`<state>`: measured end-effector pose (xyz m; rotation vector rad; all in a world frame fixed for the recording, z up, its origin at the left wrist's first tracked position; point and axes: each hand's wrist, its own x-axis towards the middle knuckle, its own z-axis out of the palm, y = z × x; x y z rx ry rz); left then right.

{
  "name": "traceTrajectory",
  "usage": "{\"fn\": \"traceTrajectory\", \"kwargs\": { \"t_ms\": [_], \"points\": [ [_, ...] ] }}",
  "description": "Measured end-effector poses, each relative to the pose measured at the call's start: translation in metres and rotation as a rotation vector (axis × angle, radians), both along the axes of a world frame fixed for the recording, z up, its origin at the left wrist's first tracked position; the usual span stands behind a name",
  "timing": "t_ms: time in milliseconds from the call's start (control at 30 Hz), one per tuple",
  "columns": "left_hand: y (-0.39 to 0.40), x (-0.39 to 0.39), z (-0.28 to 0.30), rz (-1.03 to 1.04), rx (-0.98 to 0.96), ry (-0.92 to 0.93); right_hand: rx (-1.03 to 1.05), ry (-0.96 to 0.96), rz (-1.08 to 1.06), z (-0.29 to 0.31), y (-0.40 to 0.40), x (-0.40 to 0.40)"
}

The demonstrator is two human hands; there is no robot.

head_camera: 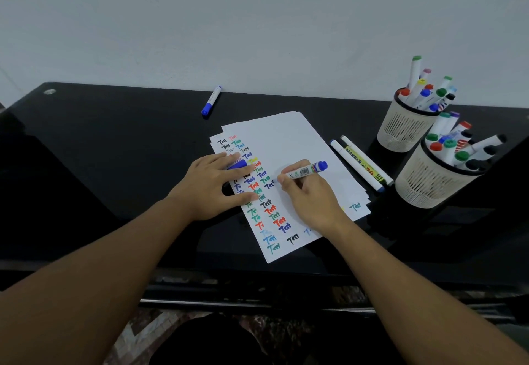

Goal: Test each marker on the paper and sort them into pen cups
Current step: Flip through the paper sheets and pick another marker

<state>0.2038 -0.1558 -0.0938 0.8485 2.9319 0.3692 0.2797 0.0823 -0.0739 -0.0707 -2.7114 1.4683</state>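
Note:
A stack of white paper lies on the black table, its left side filled with coloured "Test" marks. My right hand grips a white marker with a blue end, tip down on the sheet. My left hand lies flat on the paper's left edge, and a blue cap shows between its fingers. Two beige mesh pen cups stand at the right, the far cup and the near cup, both full of markers.
A blue-capped marker lies alone at the table's back edge by the wall. Two more markers lie side by side between the paper and the cups. The black table stretches left of the paper.

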Motion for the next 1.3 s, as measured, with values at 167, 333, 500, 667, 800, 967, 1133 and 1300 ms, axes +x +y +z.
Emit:
{"fn": "traceTrajectory", "kwargs": {
  "t_ms": [167,333,500,667,800,967,1133,1300],
  "points": [
    [0.000,0.001,-0.001,0.000,-0.003,-0.003,-0.018,-0.018,-0.005,0.002,0.001,0.005],
    [-0.001,0.000,0.000,-0.002,-0.003,0.017,-0.032,-0.014,0.004,0.002,0.000,0.003],
    [0.000,0.006,0.000,-0.012,0.058,0.022,-0.036,0.022,-0.013,-0.002,0.001,0.004],
    [0.000,0.012,0.010,0.110,0.326,-0.058,-0.257,0.102,-0.038,-0.006,0.007,0.001],
    [0.015,0.003,0.016,0.355,0.387,-0.084,-0.280,0.121,-0.022,-0.005,0.007,0.001],
    [0.028,0.012,-0.003,0.419,0.369,0.063,-0.150,0.038,0.036,-0.009,0.009,0.001],
    [0.029,0.015,-0.003,0.332,0.379,0.157,-0.303,-0.020,0.114,-0.009,0.012,-0.002],
    [0.029,0.016,-0.001,0.265,0.387,0.204,-0.393,0.050,-0.006,0.002,0.012,-0.005]
  ]
}}
